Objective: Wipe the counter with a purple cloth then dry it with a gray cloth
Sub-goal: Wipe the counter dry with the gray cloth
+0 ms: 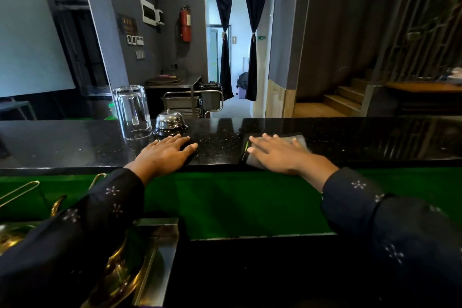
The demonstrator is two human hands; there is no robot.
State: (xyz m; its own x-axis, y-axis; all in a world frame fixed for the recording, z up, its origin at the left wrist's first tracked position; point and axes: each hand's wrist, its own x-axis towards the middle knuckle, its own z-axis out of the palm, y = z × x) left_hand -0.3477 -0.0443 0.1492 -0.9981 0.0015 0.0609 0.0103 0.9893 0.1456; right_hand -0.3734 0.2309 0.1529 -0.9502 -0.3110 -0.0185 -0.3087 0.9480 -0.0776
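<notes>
A glossy black speckled counter (217, 142) runs across the view in front of me. My right hand (275, 154) lies flat with straight, spread fingers on a folded gray cloth (301, 140), pressing it onto the counter near the front edge. The cloth has a dark border with a thin green stripe on its left side. My left hand (165, 154) rests flat on the bare counter to the left, fingers straight, holding nothing. No purple cloth is in view.
An upturned clear glass (132, 112) and a chrome call bell (170, 122) stand on the counter just beyond my left hand. Below the counter is a green panel (225, 202), with brass ware (117, 277) at lower left. Stairs (345, 100) rise at the right.
</notes>
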